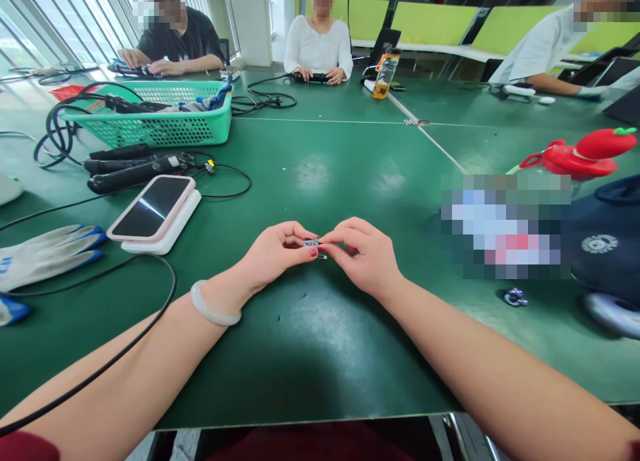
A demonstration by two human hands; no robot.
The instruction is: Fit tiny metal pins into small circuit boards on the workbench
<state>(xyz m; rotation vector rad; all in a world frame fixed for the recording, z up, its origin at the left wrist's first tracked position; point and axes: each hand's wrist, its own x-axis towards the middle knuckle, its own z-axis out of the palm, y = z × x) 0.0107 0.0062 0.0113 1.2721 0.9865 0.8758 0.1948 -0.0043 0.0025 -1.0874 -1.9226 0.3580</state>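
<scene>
The left hand (283, 249) and right hand (369, 256) pinch a metal piece (311, 243) at frame centre. A cable (175, 281) crosses the left forearm (170, 354); phone (151, 208) and glove (47, 253) lie left, basket (165, 129) upper left.

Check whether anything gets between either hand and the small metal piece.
Nothing visible does: the left hand and right hand both pinch the small metal piece. A black cable crosses the view of the left forearm, away from both hands.

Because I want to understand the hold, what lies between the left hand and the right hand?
A small metallic piece lies there, pinched between the left hand and the right hand, in the head view; its exact kind is unclear.
</scene>
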